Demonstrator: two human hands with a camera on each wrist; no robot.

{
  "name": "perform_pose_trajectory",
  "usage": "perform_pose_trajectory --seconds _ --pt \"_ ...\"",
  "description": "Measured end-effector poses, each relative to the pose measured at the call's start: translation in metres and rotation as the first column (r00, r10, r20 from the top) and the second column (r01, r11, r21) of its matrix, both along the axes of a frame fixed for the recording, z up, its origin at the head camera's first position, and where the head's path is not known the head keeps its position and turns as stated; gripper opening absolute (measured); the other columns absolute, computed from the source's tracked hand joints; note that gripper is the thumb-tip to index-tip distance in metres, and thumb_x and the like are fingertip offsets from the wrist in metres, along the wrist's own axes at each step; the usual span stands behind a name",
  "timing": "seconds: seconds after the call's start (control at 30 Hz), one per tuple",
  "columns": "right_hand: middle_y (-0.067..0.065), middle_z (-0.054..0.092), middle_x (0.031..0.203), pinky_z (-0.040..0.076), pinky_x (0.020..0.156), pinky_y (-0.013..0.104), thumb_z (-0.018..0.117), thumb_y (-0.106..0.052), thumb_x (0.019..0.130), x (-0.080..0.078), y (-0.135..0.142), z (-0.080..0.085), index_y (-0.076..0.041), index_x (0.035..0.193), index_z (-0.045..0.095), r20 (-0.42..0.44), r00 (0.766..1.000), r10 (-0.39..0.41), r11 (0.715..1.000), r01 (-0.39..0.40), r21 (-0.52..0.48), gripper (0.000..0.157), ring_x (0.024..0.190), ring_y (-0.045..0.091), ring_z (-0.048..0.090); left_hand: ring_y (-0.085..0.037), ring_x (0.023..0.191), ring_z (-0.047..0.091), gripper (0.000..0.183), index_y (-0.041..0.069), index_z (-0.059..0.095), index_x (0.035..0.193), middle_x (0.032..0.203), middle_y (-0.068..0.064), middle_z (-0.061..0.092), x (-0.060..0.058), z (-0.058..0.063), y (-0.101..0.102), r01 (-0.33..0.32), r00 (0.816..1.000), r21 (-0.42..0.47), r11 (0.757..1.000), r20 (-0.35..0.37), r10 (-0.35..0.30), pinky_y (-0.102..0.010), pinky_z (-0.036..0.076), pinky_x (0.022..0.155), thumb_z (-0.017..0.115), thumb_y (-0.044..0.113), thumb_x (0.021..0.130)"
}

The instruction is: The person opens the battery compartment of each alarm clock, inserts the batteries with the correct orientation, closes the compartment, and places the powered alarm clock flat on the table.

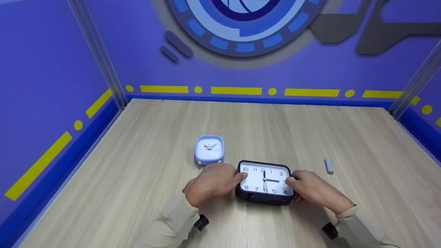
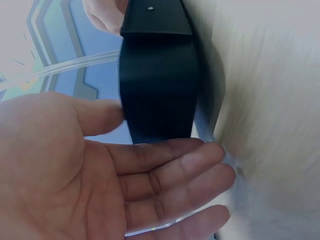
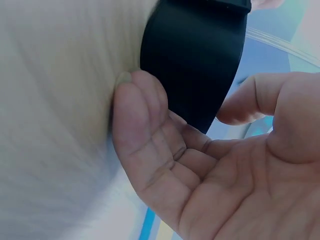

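Observation:
A black rectangular clock (image 1: 263, 199) with a white dial lies face up, low over the wooden table. My left hand (image 1: 215, 181) holds its left end, thumb over the edge of the face and fingers along the side. In the left wrist view, the fingers (image 2: 170, 185) of that hand are fairly straight beside the black casing (image 2: 157, 85). At the opposite end my right hand (image 1: 311, 187) grips the clock, thumb on the dial near the 3. The right wrist view shows its other fingers (image 3: 145, 115) curled against the casing, close to the tabletop.
A small light-blue clock (image 1: 209, 150) stands just beyond my left hand. To the right of the black clock lies a small grey cylinder (image 1: 329, 166) that looks like a battery. Blue panels (image 1: 220, 74) with yellow marks border the wooden table (image 1: 155, 137) at the back and sides.

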State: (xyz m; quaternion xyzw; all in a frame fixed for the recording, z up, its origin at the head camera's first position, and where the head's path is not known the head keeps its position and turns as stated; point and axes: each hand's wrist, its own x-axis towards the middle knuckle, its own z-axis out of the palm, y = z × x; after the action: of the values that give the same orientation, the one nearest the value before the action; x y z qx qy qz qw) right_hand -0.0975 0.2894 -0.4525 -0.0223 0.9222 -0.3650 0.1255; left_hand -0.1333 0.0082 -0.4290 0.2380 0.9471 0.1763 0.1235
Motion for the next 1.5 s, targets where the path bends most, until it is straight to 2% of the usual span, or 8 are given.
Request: perform_pose_trajectory --seconds 0.2,0.7,0.93,1.1,1.2,1.27,1.37,1.5 --pt "0.009 0.065 0.074 0.055 0.059 0.037 0.051 -0.014 0.099 -0.001 0.003 -0.001 -0.002 0.089 0.060 0.016 1.000 0.007 0.999 -0.006 -0.036 0.019 0.062 0.021 0.067 -0.014 0.056 0.044 0.058 0.017 0.050 0.066 0.062 0.002 0.044 -0.003 -0.001 -0.003 -0.011 0.999 0.049 0.999 0.047 0.009 -0.031 0.037 0.059 0.044 0.053 0.111" --pt "0.010 0.065 0.076 0.056 0.058 0.038 0.049 -0.013 0.099 -0.003 0.006 -0.002 0.000 0.089 0.062 0.019 1.000 0.016 0.997 -0.015 -0.080 0.021 0.061 0.023 0.067 -0.015 0.059 0.046 0.055 0.017 0.053 0.071 0.066 0.001 0.048 -0.004 -0.003 -0.003 -0.060 0.991 0.138 0.989 0.125 0.043 -0.032 0.036 0.058 0.045 0.056 0.108" --pt "0.009 0.064 0.074 0.055 0.058 0.038 0.048 -0.016 0.101 0.001 -0.002 0.000 -0.004 0.087 0.060 0.009 1.000 -0.026 1.000 0.026 -0.011 0.022 0.062 0.021 0.064 -0.016 0.057 0.048 0.055 0.017 0.055 0.066 0.062 0.003 0.051 -0.007 -0.005 -0.002 -0.108 0.989 0.195 0.975 0.120 0.085 -0.033 0.038 0.058 0.047 0.055 0.106" --pt "0.003 0.058 0.073 0.047 0.058 0.035 0.051 -0.014 0.100 0.004 -0.004 0.003 -0.007 0.085 0.059 -0.091 0.996 0.019 0.992 -0.007 0.124 0.018 0.064 0.018 0.057 -0.016 0.056 0.050 0.055 0.016 0.058 0.069 0.062 0.003 0.054 -0.008 -0.003 -0.003 -0.144 0.985 0.252 0.957 0.132 0.113 -0.034 0.039 0.058 0.050 0.058 0.105" --pt "0.001 0.052 0.072 0.041 0.058 0.035 0.056 -0.012 0.099 0.006 -0.006 0.005 -0.008 0.084 0.055 -0.186 0.981 0.055 0.972 -0.010 0.233 0.015 0.064 0.017 0.050 -0.016 0.058 0.051 0.055 0.015 0.060 0.075 0.066 0.002 0.055 -0.006 -0.002 -0.003 -0.156 0.983 0.274 0.949 0.137 0.123 -0.034 0.040 0.058 0.051 0.061 0.104" --pt "0.001 0.049 0.073 0.040 0.058 0.035 0.060 -0.009 0.097 0.009 -0.007 0.006 -0.008 0.084 0.053 -0.260 0.963 0.076 0.958 0.001 0.285 0.015 0.065 0.017 0.048 -0.015 0.060 0.051 0.055 0.014 0.061 0.078 0.068 0.001 0.055 -0.006 0.000 -0.002 -0.165 0.982 0.281 0.945 0.139 0.130 -0.034 0.040 0.059 0.052 0.063 0.103" --pt "0.002 0.049 0.074 0.042 0.057 0.036 0.067 -0.005 0.094 0.013 -0.011 0.006 -0.006 0.084 0.051 -0.379 0.919 0.106 0.937 0.036 0.347 0.019 0.064 0.018 0.048 -0.016 0.061 0.051 0.056 0.014 0.060 0.080 0.070 0.001 0.053 -0.005 0.001 -0.001 -0.173 0.981 0.294 0.940 0.135 0.139 -0.034 0.040 0.059 0.052 0.065 0.102" --pt "0.004 0.048 0.072 0.043 0.053 0.039 0.073 0.001 0.089 0.018 -0.015 0.006 -0.004 0.082 0.050 -0.510 0.846 0.156 0.910 0.076 0.406 0.025 0.060 0.018 0.046 -0.016 0.063 0.050 0.057 0.015 0.058 0.079 0.071 0.002 0.050 -0.004 0.004 -0.001 -0.171 0.983 0.313 0.934 0.116 0.140 -0.034 0.039 0.060 0.052 0.067 0.101"
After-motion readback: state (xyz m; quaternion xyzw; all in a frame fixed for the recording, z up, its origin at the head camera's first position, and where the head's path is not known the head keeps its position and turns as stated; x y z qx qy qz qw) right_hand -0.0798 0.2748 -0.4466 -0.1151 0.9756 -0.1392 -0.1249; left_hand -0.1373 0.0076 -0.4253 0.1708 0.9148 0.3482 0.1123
